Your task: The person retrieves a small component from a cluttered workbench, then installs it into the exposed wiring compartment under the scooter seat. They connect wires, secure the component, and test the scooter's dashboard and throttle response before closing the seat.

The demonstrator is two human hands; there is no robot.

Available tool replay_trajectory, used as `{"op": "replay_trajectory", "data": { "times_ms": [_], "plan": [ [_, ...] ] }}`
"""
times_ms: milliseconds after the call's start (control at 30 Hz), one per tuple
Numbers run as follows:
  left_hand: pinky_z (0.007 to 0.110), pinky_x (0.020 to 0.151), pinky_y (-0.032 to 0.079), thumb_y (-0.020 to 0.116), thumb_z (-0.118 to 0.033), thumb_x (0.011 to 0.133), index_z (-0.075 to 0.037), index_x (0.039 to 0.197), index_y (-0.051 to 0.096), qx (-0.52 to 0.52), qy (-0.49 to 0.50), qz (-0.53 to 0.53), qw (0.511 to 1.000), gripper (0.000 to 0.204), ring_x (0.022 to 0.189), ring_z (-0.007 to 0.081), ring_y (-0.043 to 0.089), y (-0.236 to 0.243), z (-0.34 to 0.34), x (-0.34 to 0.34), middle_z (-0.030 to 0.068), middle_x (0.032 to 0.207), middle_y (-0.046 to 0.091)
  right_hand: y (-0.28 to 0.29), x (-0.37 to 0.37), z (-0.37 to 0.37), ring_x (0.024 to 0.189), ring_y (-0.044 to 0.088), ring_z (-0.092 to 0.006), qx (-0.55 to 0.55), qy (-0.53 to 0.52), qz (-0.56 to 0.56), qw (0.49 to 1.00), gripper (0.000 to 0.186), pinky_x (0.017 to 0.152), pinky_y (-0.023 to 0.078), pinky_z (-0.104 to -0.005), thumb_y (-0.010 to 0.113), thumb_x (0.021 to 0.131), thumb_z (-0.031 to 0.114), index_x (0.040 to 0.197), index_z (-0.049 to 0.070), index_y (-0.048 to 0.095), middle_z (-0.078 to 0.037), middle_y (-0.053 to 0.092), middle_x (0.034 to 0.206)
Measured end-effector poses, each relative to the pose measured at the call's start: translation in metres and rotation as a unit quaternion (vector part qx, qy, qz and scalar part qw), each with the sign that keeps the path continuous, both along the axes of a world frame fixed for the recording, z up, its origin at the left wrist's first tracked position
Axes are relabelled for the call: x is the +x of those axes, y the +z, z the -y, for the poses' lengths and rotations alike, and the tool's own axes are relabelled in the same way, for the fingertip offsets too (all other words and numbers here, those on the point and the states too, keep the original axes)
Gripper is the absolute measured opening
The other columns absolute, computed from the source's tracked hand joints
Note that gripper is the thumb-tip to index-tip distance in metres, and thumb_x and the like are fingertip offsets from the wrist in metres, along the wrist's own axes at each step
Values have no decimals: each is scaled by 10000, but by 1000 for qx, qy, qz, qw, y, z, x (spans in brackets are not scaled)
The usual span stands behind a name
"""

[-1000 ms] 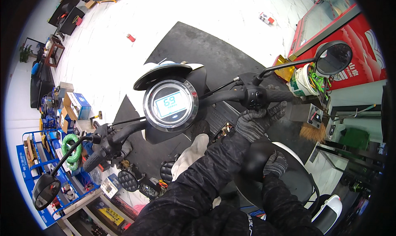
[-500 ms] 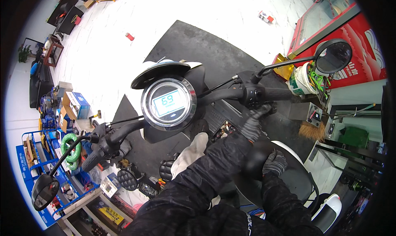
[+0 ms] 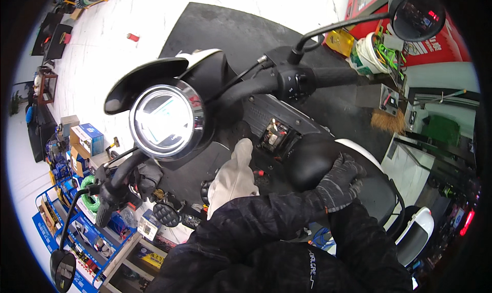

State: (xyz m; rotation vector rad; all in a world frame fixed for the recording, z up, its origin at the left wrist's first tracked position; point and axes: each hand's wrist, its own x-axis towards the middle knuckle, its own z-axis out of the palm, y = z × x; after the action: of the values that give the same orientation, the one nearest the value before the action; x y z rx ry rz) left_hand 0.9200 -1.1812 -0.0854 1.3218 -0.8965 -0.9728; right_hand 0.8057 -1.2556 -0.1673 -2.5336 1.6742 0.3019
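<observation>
An electric scooter stands before me, its round display (image 3: 163,122) washed out by glare. My left forearm crosses in front of me, and my gloved left hand (image 3: 335,190) lies over the black seat (image 3: 376,195), fingers loosely stretched, with no object visible in it. My right arm comes up from the lower right, and its gloved hand (image 3: 351,166) rests on the seat, partly covered by the left one; its finger pose is unclear. Forward of the rounded seat nose (image 3: 310,157), an uncovered compartment (image 3: 277,137) in the footboard shows wiring and small parts.
The right handlebar (image 3: 333,77) and mirror (image 3: 416,14) reach out at upper right, near a white bucket (image 3: 365,55) of green items and a red cabinet (image 3: 446,42). A blue rack (image 3: 77,226) with goods stands left. A grey trouser leg (image 3: 233,175) is beside the footboard.
My left hand has drawn back from beside the right handlebar grip onto the seat, over my right hand. The view has shifted, and the display has gone from readable to glaring white.
</observation>
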Motion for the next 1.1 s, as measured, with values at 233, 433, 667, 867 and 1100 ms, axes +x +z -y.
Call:
{"op": "replay_trajectory", "data": {
  "times_ms": [233, 433, 667, 867, 1100],
  "plan": [
    [619, 1133, 345, 595, -353, 900, -50, 1255, 674, 113, -278, 248, 921, 473, 1295, 479, 474, 2, 17, -23, 265, 1289, 594, 19, 0, -1, 1129, 647, -389, -2, 8, 13, 1000, 471, 1010, 485, -508, 484, 973, 382, 1260, 70, 689, -184, 709, 1187],
    [645, 1171, 303, 547, -323, 948, -38, 1299, 666, 139, -239, 392, 877, 467, 1346, 504, 436, -25, 32, -36, 302, 1381, 552, 25, -7, 0, 1120, 651, -391, -1, 15, 14, 1000, 468, 1002, 489, -510, 485, 973, 383, 1251, 69, 693, -184, 712, 1174],
    [697, 1120, 328, 539, -283, 958, -52, 1300, 674, 131, -288, 434, 843, 434, 1312, 533, 466, -30, 39, -36, 313, 1358, 574, 31, -8, 0, 1108, 655, -392, 2, 14, 14, 1000, 465, 993, 494, -512, 487, 971, 383, 1242, 69, 698, -184, 716, 1160],
    [709, 1084, 361, 555, -274, 951, -73, 1304, 681, 135, -301, 391, 859, 425, 1288, 540, 491, -30, 44, -33, 297, 1340, 603, 32, -9, 1, 1099, 659, -394, 0, 17, 14, 1000, 463, 985, 498, -514, 488, 970, 384, 1233, 69, 702, -184, 719, 1147],
    [675, 1031, 424, 595, -266, 923, -65, 1257, 695, 74, -263, 555, 786, 402, 1224, 500, 555, -66, 42, -59, 255, 1266, 645, 30, -7, -3, 1088, 663, -396, 3, 11, 24, 1000, 460, 976, 502, -516, 490, 969, 384, 1223, 69, 707, -184, 723, 1132]
  ]
}}
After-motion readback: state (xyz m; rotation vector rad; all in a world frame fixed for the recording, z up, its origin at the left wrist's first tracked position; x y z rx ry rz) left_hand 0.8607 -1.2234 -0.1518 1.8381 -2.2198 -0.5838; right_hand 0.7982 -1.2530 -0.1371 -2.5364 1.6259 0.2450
